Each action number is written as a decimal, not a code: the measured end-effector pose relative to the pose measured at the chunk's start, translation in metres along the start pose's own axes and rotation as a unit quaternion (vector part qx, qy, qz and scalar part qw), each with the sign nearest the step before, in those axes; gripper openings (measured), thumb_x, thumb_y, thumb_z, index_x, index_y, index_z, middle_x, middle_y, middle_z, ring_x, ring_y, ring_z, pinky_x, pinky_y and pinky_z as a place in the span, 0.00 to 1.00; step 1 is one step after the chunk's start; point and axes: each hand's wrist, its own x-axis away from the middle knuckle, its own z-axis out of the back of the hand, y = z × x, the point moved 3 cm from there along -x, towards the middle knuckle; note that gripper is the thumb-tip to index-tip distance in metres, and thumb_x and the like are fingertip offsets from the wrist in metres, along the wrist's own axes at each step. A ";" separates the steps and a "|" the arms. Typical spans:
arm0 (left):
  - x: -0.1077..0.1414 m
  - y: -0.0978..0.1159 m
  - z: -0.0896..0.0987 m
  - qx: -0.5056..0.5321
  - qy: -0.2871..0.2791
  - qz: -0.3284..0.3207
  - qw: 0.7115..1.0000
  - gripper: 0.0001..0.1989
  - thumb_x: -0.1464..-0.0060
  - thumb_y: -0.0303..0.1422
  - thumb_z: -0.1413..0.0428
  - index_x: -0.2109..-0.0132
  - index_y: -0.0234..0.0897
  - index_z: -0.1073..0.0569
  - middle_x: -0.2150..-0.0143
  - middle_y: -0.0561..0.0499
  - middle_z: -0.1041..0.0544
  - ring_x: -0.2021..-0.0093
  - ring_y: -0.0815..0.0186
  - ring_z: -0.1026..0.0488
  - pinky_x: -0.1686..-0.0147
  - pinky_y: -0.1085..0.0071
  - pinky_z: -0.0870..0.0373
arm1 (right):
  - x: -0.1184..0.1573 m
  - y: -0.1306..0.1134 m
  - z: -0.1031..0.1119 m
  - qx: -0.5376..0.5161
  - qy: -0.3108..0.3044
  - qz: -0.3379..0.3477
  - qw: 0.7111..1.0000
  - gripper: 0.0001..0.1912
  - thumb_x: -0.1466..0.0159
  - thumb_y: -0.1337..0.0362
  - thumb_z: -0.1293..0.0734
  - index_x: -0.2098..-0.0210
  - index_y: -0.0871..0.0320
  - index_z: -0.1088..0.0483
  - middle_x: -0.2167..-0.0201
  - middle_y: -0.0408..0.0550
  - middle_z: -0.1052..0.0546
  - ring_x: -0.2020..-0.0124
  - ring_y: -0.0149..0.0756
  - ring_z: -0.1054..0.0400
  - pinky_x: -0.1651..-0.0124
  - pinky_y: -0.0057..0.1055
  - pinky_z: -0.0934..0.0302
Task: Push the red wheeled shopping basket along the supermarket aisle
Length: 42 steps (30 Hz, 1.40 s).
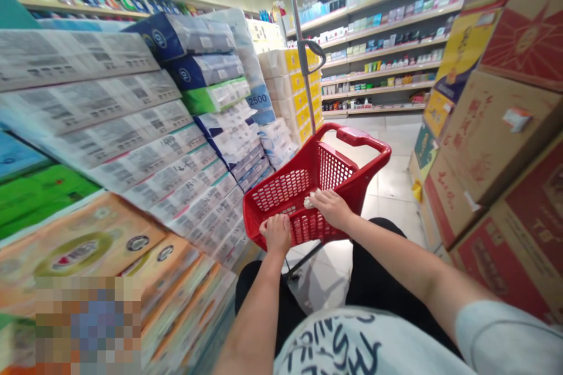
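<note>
In front of me stands a red plastic shopping cart (285,190), its basket walls full of holes. The fingers of my left hand (276,232) are closed over the cart's near rim, toward its left corner. My right hand (332,208) rests at the same near rim, further right. Between its fingers is a crumpled white cloth or tissue (309,199); which of the two I cannot tell. The cart's handle (367,139) is on the far right side, out of both hands' grasp.
Stacked tissue packs (145,99) line the left side, close to the cart. Cardboard boxes (492,135) are piled along the right. A grey pole (299,23) with a hooked grip rises behind the basket. Stocked shelves (382,41) stand at the back, beyond the tiled floor (391,173).
</note>
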 end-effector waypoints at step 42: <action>0.011 0.006 0.007 0.030 -0.062 0.036 0.997 0.13 0.33 0.39 0.59 0.60 0.42 0.32 0.59 0.53 0.27 0.54 0.64 0.36 0.48 0.59 0.47 | 0.008 0.044 0.013 0.069 -0.036 -0.033 0.996 0.15 0.32 0.61 0.42 0.63 0.53 0.23 0.64 0.48 0.22 0.61 0.39 0.33 0.55 0.37 0.48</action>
